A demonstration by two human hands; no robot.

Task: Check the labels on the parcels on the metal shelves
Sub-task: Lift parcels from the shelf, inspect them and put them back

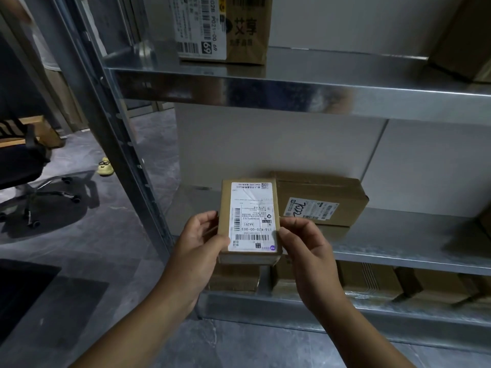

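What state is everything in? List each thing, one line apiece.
small parcel, held in both hands, label facing the camera.
left hand, grips the small parcel's left edge.
right hand, grips its right edge.
flat parcel, lying on the middle shelf, label facing out.
upright parcel, standing on the upper shelf, label facing out.

I see a small brown parcel (pixel 225 200) gripped between the left hand (pixel 199 235) and right hand (pixel 303 243), its white barcode label (pixel 252 213) facing me. Behind it a larger parcel (pixel 321 192) lies flat on the middle metal shelf (pixel 398 240); a third parcel (pixel 225 27) stands on the shelf above (pixel 318 73).
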